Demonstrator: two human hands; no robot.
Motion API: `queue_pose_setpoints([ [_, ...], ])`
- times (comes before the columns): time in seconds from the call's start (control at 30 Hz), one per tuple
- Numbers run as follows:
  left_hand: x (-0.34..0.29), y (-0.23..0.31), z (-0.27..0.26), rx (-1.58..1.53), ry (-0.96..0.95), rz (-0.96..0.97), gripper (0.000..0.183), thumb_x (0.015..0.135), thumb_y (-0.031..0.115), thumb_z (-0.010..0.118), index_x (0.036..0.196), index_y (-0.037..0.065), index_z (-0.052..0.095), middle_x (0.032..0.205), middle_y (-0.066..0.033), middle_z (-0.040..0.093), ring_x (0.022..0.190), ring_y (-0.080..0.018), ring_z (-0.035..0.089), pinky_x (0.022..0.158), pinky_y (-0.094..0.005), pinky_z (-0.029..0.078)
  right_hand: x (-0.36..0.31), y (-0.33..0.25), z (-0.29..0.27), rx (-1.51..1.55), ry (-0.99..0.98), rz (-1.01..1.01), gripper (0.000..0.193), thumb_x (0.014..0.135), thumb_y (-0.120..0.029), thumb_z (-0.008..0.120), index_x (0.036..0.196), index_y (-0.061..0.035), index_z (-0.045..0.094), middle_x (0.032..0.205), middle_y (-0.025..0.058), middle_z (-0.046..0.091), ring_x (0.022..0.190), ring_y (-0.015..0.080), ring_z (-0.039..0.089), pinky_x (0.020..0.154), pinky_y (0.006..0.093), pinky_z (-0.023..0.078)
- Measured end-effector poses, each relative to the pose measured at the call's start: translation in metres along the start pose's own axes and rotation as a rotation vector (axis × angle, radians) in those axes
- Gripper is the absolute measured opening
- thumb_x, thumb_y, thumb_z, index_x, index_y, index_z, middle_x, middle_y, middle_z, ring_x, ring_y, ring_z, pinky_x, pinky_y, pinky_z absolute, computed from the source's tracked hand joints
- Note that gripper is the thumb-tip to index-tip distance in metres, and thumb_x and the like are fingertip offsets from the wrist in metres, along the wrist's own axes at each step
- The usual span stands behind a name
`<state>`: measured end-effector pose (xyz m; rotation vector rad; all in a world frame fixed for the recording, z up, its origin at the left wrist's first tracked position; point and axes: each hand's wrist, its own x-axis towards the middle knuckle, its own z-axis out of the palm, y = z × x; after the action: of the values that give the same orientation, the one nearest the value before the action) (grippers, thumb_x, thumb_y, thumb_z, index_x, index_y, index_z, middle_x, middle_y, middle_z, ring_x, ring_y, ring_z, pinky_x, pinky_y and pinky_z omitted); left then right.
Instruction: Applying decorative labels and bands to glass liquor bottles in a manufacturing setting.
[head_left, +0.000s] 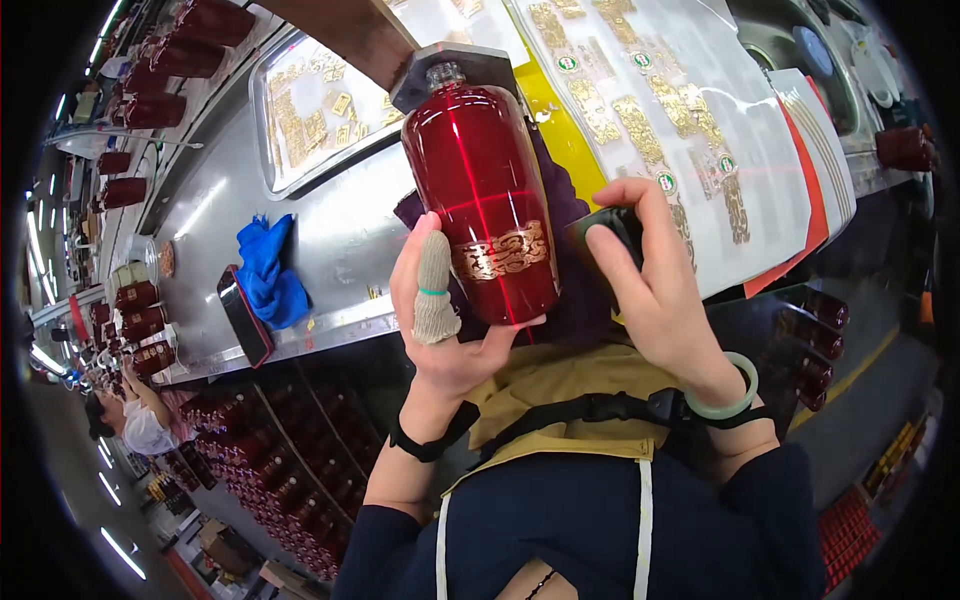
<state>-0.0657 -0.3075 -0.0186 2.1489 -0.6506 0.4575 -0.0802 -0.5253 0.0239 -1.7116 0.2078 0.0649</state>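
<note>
The left hand (445, 345), half curled, holds the red bottle (475, 165) by its lower end; the right hand (660, 290) pinches a dark block (624, 236) just beside it — the long axis points away, neck farthest.

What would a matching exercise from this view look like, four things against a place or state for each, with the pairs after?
1. Red bottle
2. Blue cloth
3. Pale green bangle
4. Dark object

A. Held in the right hand
B. Lying crumpled on the metal bench
C. Held by the left hand
D. Around the right wrist

Pairs: 1-C, 2-B, 3-D, 4-A
</note>
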Motion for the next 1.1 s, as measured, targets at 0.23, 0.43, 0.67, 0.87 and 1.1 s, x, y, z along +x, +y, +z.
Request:
queue_pose_setpoints([
  [0.23,-0.005,-0.006,0.001,-0.004,-0.001,0.015,0.108,0.067,0.029,0.098,0.151,-0.009,0.041,0.151,-0.0262,0.048,0.137,-0.0399,0.051,0.114,-0.0457,0.042,-0.013,0.007,0.014,-0.180,0.052,-0.105,0.021,0.099,-0.007,0.061,0.117,-0.0001,0.054,0.108,0.0155,0.061,0.096,0.0306,0.061,0.088,0.0371,0.049],
  [0.43,-0.006,-0.008,0.002,-0.001,0.002,0.013,0.107,0.068,0.028,0.097,0.151,-0.009,0.040,0.151,-0.0263,0.048,0.137,-0.0404,0.052,0.114,-0.0457,0.041,-0.012,0.003,0.012,-0.063,0.030,-0.026,0.018,0.099,-0.008,0.061,0.114,0.0005,0.055,0.101,0.0134,0.062,0.091,0.0243,0.061,0.085,0.0358,0.049],
  [0.67,-0.003,-0.013,-0.003,-0.053,-0.078,-0.002,0.124,0.064,0.048,0.098,0.156,-0.005,0.033,0.159,-0.0235,0.038,0.146,-0.0366,0.042,0.120,-0.0477,0.034,-0.005,0.007,0.024,0.000,0.061,-0.134,0.018,0.100,-0.010,0.061,0.114,0.0009,0.056,0.099,0.0118,0.062,0.088,0.0209,0.060,0.081,0.0332,0.049],
  [0.87,0.015,-0.003,0.003,-0.794,0.076,-0.443,0.078,0.104,0.028,0.060,0.162,-0.002,0.019,0.166,-0.0218,0.029,0.151,-0.0312,0.034,0.124,-0.0455,0.027,0.001,0.000,0.034,0.006,0.095,-0.130,0.032,0.097,-0.021,0.073,0.110,0.0016,0.055,0.094,0.0085,0.060,0.085,0.0153,0.056,0.078,0.0305,0.048],
  [1.1,0.031,0.015,0.000,-0.989,-0.006,-0.743,0.077,0.102,0.009,0.064,0.163,0.000,0.016,0.160,-0.0166,0.037,0.143,-0.0243,0.043,0.120,-0.0409,0.035,-0.003,-0.005,0.034,-0.043,0.144,-0.146,0.029,0.094,-0.013,0.076,0.108,0.0010,0.055,0.097,0.0094,0.061,0.087,0.0176,0.059,0.081,0.0312,0.049],
])
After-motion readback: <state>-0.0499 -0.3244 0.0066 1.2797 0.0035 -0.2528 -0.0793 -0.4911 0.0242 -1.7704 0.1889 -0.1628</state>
